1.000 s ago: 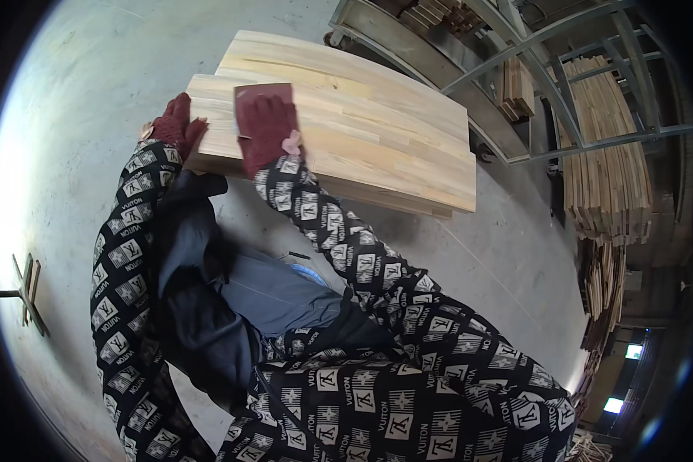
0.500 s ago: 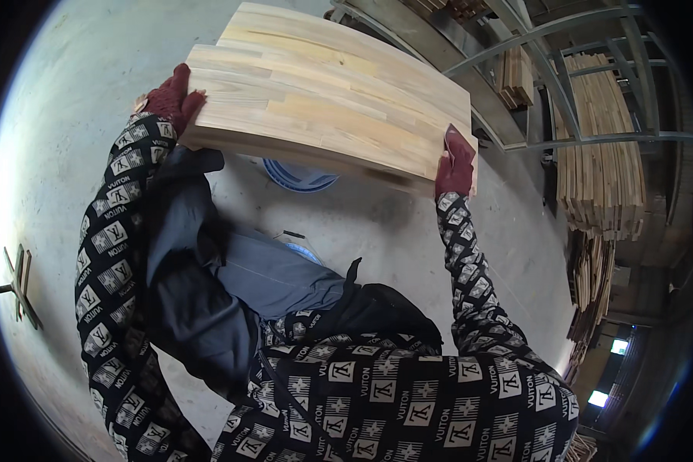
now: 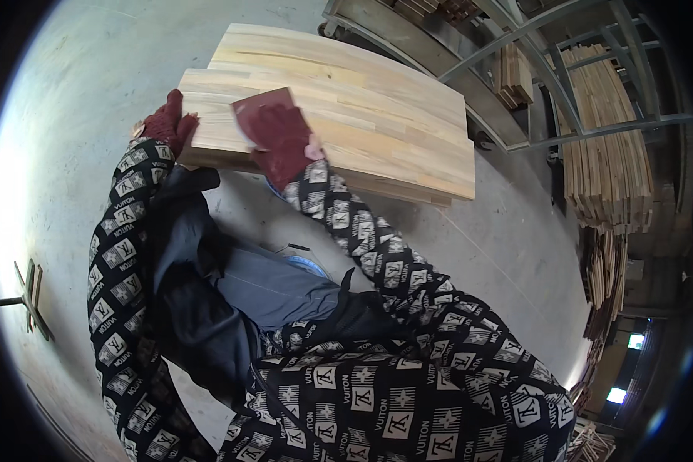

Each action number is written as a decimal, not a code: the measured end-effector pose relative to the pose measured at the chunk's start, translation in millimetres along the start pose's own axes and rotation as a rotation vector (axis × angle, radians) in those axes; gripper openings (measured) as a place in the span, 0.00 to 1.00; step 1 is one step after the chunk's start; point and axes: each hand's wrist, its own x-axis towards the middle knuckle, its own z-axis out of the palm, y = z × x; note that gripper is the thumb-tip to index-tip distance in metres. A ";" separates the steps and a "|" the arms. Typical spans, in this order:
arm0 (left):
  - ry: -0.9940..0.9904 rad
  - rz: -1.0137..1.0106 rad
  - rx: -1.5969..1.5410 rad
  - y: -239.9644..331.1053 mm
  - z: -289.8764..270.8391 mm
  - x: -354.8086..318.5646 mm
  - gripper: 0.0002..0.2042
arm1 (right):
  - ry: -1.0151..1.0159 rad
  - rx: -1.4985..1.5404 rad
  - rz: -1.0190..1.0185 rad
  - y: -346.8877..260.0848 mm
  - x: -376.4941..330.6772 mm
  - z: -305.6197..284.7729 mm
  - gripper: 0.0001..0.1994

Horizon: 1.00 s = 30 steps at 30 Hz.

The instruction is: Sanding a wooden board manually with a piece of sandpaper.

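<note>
Pale edge-glued wood panels [image 3: 369,115], which look stacked and slightly offset, lie in front of me. My left hand [image 3: 168,123], in a dark red knit glove, grips the left end of the wood, fingers along its edge. Over the near left part of the top face is my right hand [image 3: 279,137], gloved alike, holding a reddish-brown sheet of sandpaper [image 3: 266,98] flat against the surface. The palm and part of the sheet are hidden under the glove.
A metal rack [image 3: 547,131] stands at the right, with stacked wooden boards [image 3: 604,154] beside it. Below the panels, blue round objects [image 3: 308,264] show partly near my leg. A dark crossed-leg stand [image 3: 31,300] is on the floor at far left.
My right hand has swept left with the sandpaper, from the right end of the panel to near its left end. My left hand stays at the left edge.
</note>
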 end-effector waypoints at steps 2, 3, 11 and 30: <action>0.015 0.014 0.000 -3.0 4.7 2.2 0.35 | 0.080 -0.052 0.093 40.7 -21.5 -23.3 0.27; 0.032 0.013 -0.004 -4.5 6.8 3.2 0.35 | 0.103 -0.090 0.161 71.6 -38.3 -45.9 0.26; 0.058 0.039 0.004 -13.5 19.8 7.6 0.35 | 0.214 -0.462 0.725 225.4 -159.7 -170.0 0.19; -0.036 -0.001 0.053 -5.6 6.5 7.8 0.31 | 0.256 -0.258 0.471 146.3 -189.5 -200.1 0.21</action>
